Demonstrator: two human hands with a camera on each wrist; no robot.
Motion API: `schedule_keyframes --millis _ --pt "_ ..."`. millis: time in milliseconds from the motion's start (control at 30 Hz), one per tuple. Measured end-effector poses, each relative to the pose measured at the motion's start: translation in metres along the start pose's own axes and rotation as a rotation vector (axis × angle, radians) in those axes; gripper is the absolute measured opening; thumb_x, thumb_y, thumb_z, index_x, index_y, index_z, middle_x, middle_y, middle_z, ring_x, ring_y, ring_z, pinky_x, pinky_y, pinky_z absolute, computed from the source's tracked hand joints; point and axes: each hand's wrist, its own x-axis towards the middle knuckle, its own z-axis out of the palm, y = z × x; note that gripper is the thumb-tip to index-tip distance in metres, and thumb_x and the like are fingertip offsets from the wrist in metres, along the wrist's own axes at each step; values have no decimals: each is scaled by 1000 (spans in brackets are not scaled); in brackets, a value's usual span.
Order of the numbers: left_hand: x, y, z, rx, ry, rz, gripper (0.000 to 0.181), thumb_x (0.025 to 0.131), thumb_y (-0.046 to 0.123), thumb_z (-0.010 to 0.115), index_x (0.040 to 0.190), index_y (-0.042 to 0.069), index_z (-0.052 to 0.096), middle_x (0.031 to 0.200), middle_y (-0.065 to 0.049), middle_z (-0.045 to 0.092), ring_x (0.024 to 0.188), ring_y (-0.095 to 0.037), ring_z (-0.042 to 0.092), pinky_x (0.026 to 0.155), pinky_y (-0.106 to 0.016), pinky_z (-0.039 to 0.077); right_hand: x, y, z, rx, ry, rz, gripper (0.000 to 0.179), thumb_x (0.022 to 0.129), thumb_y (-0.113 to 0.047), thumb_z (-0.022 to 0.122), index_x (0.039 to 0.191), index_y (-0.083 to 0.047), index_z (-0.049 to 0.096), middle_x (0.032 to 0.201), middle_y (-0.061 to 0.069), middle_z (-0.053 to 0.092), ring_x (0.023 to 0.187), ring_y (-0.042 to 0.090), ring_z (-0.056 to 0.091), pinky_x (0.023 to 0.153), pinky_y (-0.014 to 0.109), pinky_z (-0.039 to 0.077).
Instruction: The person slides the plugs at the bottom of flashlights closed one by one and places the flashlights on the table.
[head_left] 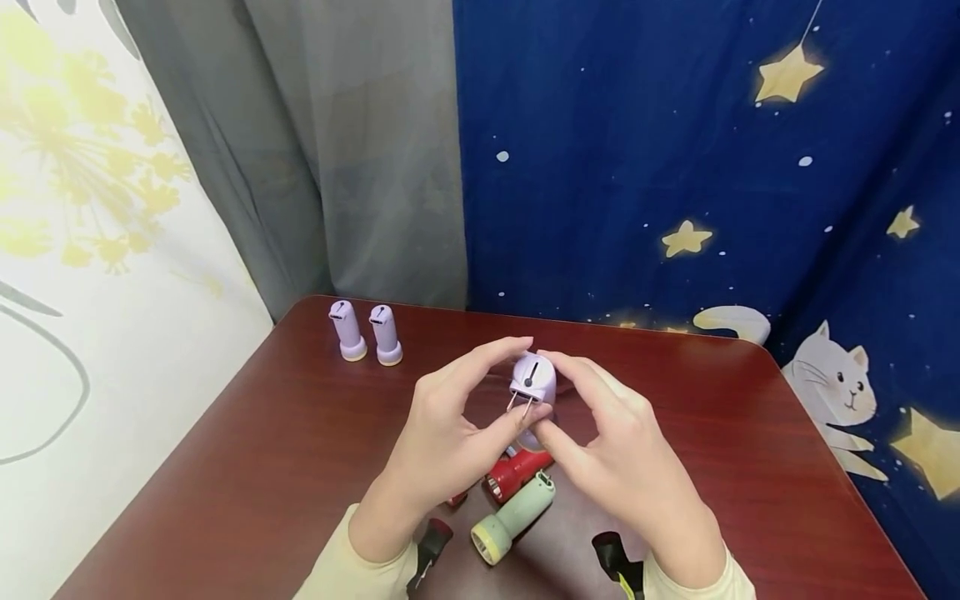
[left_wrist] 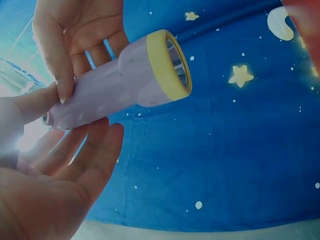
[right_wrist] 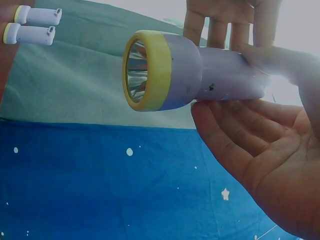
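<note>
Both hands hold a lavender flashlight above the middle of the table. Its tail end, with a dark slider slot, faces up toward the head camera, and two metal plug prongs stick out there. The left hand grips the body from the left, its thumb by the prongs. From the other side the right hand grips it, thumb and fingers curled about the barrel. The yellow-rimmed lens points away from the palms in the right wrist view.
Two similar lavender flashlights stand lens-down near the far left table edge. Below the hands lie a pale green flashlight and a red one, partly hidden. A dark object is by the right wrist. Curtains hang behind the table.
</note>
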Motion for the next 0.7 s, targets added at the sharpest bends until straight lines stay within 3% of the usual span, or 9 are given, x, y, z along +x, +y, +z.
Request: schedule_keyframes --millis 267,400,567,700 --pt "1 -2 -7 -28 -25 -25 62 80 2 91 136 2 67 118 -11 79 107 -20 77 95 -31 64 1 -2 2 6 -1 -14 65 78 -1 87 139 -6 65 124 3 75 103 14 74 103 8 49" --pt "2 -2 -12 -134 -43 -134 60 82 -1 89 137 4 66 121 -11 79 110 -20 77 92 -34 65 4 -2 3 36 -11 22 65 81 -3 87 142 -10 64 124 1 75 100 11 72 100 7 50" --pt "3 -3 -19 -363 -77 -340 62 89 -8 79 145 7 58 129 -15 75 119 -20 74 106 -37 60 4 -4 1 197 -46 120 69 86 -1 85 149 -14 59 125 3 76 100 11 75 93 13 58" --pt "2 -5 -22 -506 -102 -381 68 93 -10 72 154 6 46 134 -22 71 124 -21 70 111 -37 57 1 -6 0 332 -100 218 71 91 1 80 154 -15 53 129 7 76 106 12 77 96 18 60"
